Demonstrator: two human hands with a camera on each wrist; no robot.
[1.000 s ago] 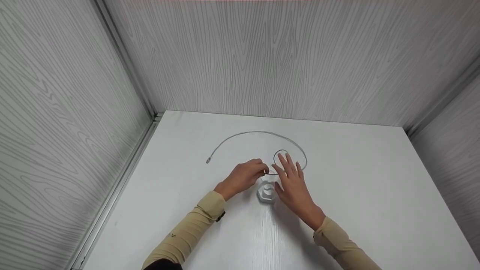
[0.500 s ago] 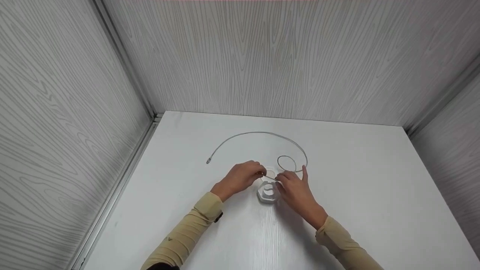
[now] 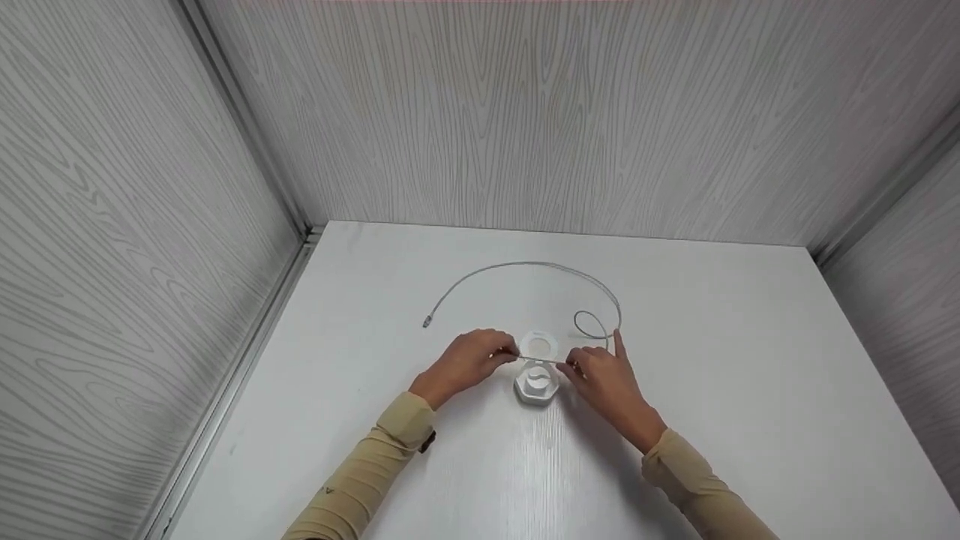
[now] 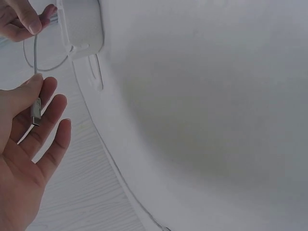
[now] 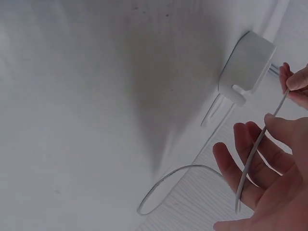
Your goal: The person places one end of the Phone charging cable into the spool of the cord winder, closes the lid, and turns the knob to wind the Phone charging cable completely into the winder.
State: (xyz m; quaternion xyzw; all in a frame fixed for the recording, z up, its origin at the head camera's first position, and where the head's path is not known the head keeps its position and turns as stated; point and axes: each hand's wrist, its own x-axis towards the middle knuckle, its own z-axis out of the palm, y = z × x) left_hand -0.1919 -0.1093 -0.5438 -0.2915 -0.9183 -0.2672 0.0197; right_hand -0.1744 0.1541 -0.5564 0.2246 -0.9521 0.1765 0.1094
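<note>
A thin grey USB cable curves across the white table. My left hand pinches it just behind a metal-tipped plug, which points out past the fingers in the left wrist view. Farther along, my right hand pinches the same cable between thumb and fingers, so a short straight stretch runs between the hands. Under that stretch sits a small white hexagonal case, its round lid flipped back behind it. A rounded raised core shows inside. The right wrist view shows the case wall from the side.
The cable's other plug lies on the table at the left. A small cable loop stands beside my right fingers. Wood-grain panels enclose the table at the back and both sides.
My right hand, spread apart from the left a second ago, has come down and pinched the cable. Both hands have drawn slightly nearer and farther apart, straightening the stretch; the small loop shifted right.
</note>
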